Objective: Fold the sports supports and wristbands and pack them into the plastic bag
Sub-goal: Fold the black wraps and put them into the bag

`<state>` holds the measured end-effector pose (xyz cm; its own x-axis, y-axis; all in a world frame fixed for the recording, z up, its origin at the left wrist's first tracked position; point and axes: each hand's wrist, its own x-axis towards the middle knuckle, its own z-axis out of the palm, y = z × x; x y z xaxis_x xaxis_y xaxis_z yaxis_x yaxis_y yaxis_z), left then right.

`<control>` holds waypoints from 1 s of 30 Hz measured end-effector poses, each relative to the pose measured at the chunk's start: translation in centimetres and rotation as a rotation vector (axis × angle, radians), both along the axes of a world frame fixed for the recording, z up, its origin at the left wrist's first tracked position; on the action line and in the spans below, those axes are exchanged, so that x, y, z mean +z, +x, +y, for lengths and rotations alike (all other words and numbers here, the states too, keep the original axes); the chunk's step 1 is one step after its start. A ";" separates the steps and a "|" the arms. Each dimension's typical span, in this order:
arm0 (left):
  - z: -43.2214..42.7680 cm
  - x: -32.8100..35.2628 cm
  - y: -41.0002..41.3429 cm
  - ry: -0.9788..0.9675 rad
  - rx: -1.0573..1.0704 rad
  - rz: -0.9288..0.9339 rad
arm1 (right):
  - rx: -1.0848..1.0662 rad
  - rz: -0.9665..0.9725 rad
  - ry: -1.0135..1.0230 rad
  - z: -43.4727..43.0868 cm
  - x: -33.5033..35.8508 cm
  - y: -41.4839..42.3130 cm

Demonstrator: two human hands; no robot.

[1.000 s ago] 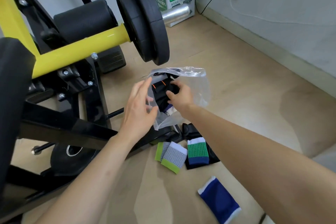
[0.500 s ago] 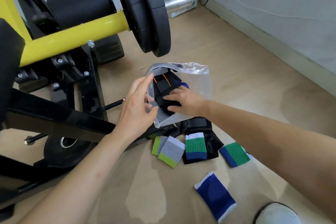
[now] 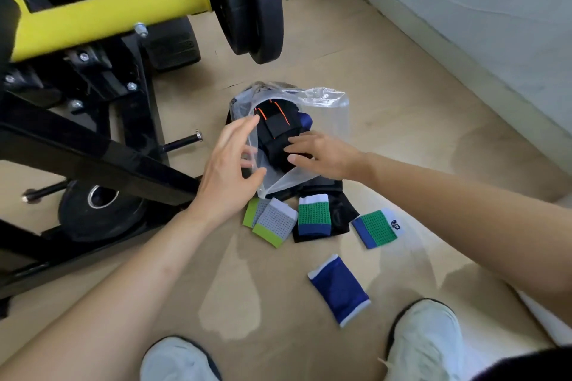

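A clear plastic bag (image 3: 328, 120) lies on the floor with its mouth toward me. Inside it is a folded black support with orange lines (image 3: 275, 130), and something blue shows behind that. My left hand (image 3: 229, 170) pinches the bag's left mouth edge between thumb and fingers. My right hand (image 3: 325, 155) presses straight fingers on the black support at the mouth. Below the bag lie two grey-and-lime wristbands (image 3: 274, 223), a green-and-blue wristband (image 3: 314, 215) on another black support (image 3: 340, 210), a second green-and-blue wristband (image 3: 376, 227) and a blue wristband (image 3: 339, 288).
A gym machine with a yellow bar (image 3: 108, 12) and black weight plates (image 3: 247, 0) overhangs the bag on the left. Its black frame (image 3: 93, 151) and a floor plate (image 3: 99, 210) lie beside my left arm. A wall (image 3: 479, 25) runs at right. My shoes (image 3: 427, 340) are at the bottom.
The view has tilted down and the bag now sits lower, on the floor. My right hand has flattened onto the black support at the bag's mouth. My left hand keeps hold of the edge.
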<state>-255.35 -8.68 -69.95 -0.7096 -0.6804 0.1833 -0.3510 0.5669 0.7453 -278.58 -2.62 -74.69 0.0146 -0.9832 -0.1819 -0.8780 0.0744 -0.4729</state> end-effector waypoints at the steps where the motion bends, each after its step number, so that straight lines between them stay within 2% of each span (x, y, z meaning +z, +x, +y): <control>1: 0.3 -0.1 0.1 -0.021 0.011 0.012 | -0.001 -0.003 -0.112 1.4 0.1 -0.1; 4: 2.0 -0.6 0.5 -0.188 0.137 0.043 | -0.048 0.049 -0.317 6.1 -0.8 -0.8; 7: 4.7 -2.2 1.1 -0.301 0.218 0.029 | -0.118 0.093 -0.181 10.7 -3.1 -2.2; 12: 9.9 -7.6 1.7 -0.176 -0.023 -0.140 | -0.114 0.158 0.245 15.2 -6.7 -3.6; 15: 11.2 -10.5 1.0 -0.049 -0.133 -0.323 | -0.160 0.180 0.312 15.9 -8.2 -3.9; 19: 11.6 -12.4 -1.8 0.142 -0.041 -0.395 | -0.168 0.261 0.353 16.4 -9.4 -3.8; 23: 10.5 -13.5 -5.1 0.158 0.150 -0.431 | -0.149 0.320 0.360 16.4 -10.0 -3.6; 28: 9.5 -14.8 -6.7 0.120 0.196 -0.659 | -0.280 0.174 0.440 16.7 -9.5 -4.1; 30: 9.2 -15.1 -6.9 0.128 0.177 -0.671 | -0.384 0.093 0.477 16.8 -8.9 -4.3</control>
